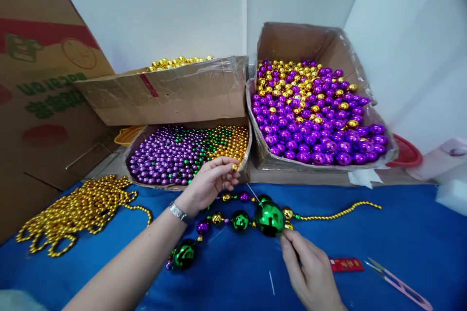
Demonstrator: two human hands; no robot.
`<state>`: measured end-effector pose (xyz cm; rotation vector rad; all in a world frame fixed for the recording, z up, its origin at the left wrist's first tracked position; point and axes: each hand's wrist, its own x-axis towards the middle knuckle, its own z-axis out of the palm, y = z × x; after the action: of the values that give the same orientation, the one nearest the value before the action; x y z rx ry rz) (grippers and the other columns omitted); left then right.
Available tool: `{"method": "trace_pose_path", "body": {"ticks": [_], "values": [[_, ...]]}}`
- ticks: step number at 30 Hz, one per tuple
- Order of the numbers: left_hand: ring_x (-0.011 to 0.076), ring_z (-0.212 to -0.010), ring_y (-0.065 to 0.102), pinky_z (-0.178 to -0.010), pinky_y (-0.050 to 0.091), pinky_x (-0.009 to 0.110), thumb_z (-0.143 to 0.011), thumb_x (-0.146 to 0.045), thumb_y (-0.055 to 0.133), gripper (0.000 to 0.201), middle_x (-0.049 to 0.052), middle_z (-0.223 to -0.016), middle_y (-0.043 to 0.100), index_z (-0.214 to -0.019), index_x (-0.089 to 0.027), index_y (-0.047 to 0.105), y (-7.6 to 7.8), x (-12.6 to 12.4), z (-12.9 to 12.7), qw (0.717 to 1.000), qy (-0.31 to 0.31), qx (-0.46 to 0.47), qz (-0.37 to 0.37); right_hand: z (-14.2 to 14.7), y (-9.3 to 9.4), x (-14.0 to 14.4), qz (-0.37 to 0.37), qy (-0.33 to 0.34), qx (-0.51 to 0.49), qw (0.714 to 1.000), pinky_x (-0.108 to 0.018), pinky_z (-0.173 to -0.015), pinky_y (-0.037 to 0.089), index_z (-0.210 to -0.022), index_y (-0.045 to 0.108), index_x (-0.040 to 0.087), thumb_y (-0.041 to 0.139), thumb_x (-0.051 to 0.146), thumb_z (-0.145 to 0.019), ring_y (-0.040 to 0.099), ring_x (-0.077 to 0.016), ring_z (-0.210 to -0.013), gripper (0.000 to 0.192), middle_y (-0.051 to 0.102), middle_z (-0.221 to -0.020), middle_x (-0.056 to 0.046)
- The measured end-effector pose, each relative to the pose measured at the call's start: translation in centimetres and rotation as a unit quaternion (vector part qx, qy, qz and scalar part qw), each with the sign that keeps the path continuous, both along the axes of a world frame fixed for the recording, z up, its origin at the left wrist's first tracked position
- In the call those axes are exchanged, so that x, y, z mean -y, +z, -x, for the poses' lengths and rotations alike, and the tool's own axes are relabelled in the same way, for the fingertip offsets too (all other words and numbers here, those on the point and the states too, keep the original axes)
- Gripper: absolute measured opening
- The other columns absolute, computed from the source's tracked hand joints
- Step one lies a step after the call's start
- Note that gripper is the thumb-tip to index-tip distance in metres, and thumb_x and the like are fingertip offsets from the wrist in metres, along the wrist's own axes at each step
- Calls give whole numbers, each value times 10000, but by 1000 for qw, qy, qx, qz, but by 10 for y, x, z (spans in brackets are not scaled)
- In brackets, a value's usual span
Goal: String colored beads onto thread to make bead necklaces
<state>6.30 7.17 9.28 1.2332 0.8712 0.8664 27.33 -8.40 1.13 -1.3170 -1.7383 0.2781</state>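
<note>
My left hand, with a silver watch on its wrist, pinches a small gold bead in front of the box of small beads. Below it a thin pale string runs down to a large shiny green bead. The fingertips of my right hand are closed at that green bead's lower right edge. Around and behind it on the cloth lies a bead strand with a purple bead, smaller green beads and gold beads, ending at the right in a thin gold bead chain.
A box holds small purple, green and gold beads. The box at right holds larger purple and gold ones. Gold bead chains lie heaped at left on the blue cloth. Pink-handled snips and a red packet lie at right.
</note>
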Motion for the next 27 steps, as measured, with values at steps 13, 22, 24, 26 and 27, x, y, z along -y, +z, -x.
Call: {"method": "trace_pose_path", "body": {"ticks": [13, 22, 24, 26, 27], "values": [[156, -750, 643, -639, 527, 249, -834, -254, 603, 173, 75, -838, 657, -968, -145, 605, -10, 34, -13, 972, -16, 169, 161, -1, -2, -2, -13, -10, 49, 999, -257, -643, 518, -1007, 619, 172, 414, 186, -924, 666, -171, -704, 222, 696, -845, -74], [141, -746, 619, -644, 510, 234, -759, -238, 689, 244, 69, -885, 652, -976, -145, 627, -17, 49, -23, 998, -29, 52, 25, -3, -17, 0, -27, -47, 103, 993, -296, -660, 514, -1041, 563, 163, 404, 166, -930, 670, -195, -729, 194, 691, -861, -75], [140, -745, 612, -644, 503, 236, -762, -241, 687, 231, 71, -884, 653, -959, -146, 616, -24, 54, -26, 997, -47, 58, 35, -3, -21, 2, 8, -45, 83, 995, -276, -617, 509, -1038, 541, 161, 376, 187, -942, 667, -184, -708, 193, 682, -837, -70], [146, -762, 610, -653, 498, 241, -763, -242, 686, 201, 80, -900, 660, -922, -142, 613, -31, 57, -29, 995, -56, 61, 47, -4, -25, 6, 33, -43, 67, 996, -259, -594, 500, -1021, 532, 165, 355, 199, -950, 663, -175, -694, 194, 672, -806, -61], [149, -773, 609, -658, 495, 242, -764, -241, 686, 190, 87, -916, 664, -909, -139, 616, -35, 59, -31, 995, -60, 61, 53, -4, -27, 8, 40, -43, 63, 996, -256, -594, 496, -1011, 532, 169, 350, 203, -952, 660, -173, -692, 194, 668, -798, -58]]}}
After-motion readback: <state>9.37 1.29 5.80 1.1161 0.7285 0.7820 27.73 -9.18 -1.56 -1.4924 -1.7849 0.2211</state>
